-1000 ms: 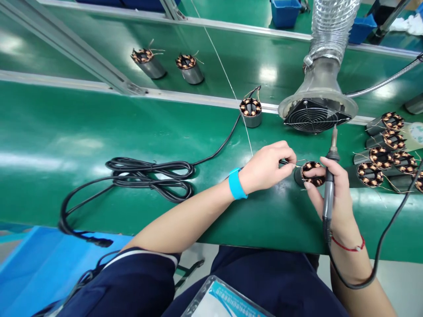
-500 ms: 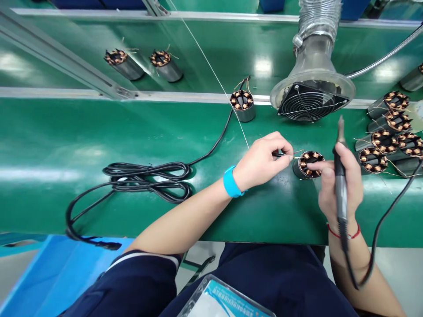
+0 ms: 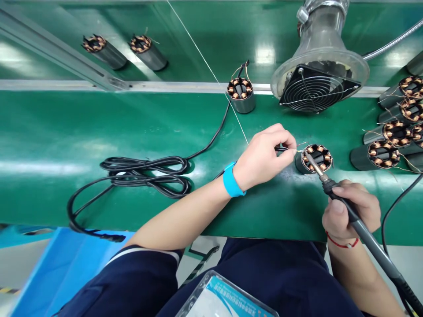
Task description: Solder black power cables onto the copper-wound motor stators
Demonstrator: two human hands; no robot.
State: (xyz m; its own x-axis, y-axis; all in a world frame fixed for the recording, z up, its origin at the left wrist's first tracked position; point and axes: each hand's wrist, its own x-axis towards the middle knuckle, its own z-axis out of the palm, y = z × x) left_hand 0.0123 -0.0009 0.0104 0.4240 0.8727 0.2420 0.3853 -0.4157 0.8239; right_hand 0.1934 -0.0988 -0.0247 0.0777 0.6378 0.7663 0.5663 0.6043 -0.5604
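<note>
My left hand [image 3: 269, 152], with a blue wristband, pinches the end of a black cable [image 3: 280, 149] whose thin wires reach the near motor stator [image 3: 313, 159]. That stator is a grey cylinder with copper coils facing up. In my right hand [image 3: 353, 211] is a soldering iron [image 3: 343, 200], gripped round its dark handle. Its metal tip points left and up, at the stator's left rim beside the wires; whether it touches them I cannot tell. A thin strand of solder wire [image 3: 208, 66] runs down from the top to behind my left hand.
A fume extractor hood with a fan grille [image 3: 313, 90] hangs above the work. Several stators [image 3: 375, 156] stand at the right. Another stator [image 3: 243, 101], with a cable, is behind my left hand. A coiled black cable [image 3: 145, 182] lies left. Two stators [image 3: 112, 55] stand at the back left.
My right hand has swung the soldering iron from upright to a slant, bringing its tip down to the stator's left rim. The right finger has left the coils. My left hand keeps its pinch.
</note>
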